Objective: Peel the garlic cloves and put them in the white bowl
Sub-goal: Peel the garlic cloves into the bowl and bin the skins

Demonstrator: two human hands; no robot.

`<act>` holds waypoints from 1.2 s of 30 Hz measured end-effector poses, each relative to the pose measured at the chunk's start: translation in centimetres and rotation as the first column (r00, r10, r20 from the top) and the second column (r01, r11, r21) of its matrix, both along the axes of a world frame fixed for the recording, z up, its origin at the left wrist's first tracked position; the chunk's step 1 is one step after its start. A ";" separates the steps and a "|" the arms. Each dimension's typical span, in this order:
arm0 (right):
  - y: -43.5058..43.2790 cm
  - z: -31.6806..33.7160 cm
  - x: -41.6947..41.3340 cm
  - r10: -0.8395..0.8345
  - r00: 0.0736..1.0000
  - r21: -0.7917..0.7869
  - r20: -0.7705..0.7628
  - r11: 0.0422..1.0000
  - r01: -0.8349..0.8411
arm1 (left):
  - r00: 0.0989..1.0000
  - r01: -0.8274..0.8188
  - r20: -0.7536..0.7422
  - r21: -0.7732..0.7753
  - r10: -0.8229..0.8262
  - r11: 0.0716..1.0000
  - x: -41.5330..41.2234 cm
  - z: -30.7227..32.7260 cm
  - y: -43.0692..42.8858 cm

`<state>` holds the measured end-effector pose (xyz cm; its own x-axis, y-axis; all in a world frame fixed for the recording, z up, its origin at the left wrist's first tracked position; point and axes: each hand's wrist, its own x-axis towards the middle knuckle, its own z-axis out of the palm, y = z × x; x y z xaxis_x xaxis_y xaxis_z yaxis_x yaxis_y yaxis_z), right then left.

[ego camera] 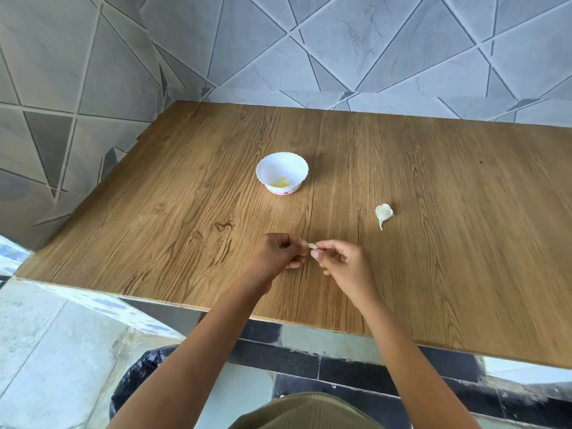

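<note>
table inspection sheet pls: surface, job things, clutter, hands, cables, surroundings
surface: wooden table, no spills seen
job's things: white bowl holds yellowish peeled garlic; clove held between the hands; unpeeled garlic piece lies right of the bowl
clutter: nothing seen
grippers: left hand and right hand both pinch the clove
cables: nothing seen
surroundings: grey tiled wall behind and left; black bag below the table's near edge

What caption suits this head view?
Left hand and right hand pinch a pale garlic clove over the brown wooden table; white scalloped bowl beyond, white garlic piece right.
</note>
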<state>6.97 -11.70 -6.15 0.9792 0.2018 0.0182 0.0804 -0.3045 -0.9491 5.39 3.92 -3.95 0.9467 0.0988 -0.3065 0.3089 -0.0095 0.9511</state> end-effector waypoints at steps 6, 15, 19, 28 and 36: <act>0.0 0.3 -0.1 0.016 0.998 0.048 -0.059 0.999 -0.014 | 0.989 0.097 0.089 0.190 -0.115 0.977 0.0 0.1 0.3; 0.1 0.9 -0.2 0.050 0.992 0.079 -0.120 0.996 -0.041 | 0.882 -0.041 0.371 0.673 -0.289 0.738 0.2 -0.3 0.2; -0.1 0.5 -0.1 0.048 0.992 0.062 -0.120 0.997 -0.041 | 0.916 -0.033 0.307 0.699 -0.259 0.714 0.6 -1.0 0.7; -0.4 0.2 -0.2 -0.031 0.999 0.035 0.022 0.999 0.031 | 0.912 -0.083 0.352 0.660 -0.209 0.747 0.4 0.0 0.9; -0.5 0.1 -0.1 0.008 0.998 -0.005 0.061 1.000 -0.008 | 0.899 0.090 0.329 0.508 -0.290 0.856 0.1 0.1 0.4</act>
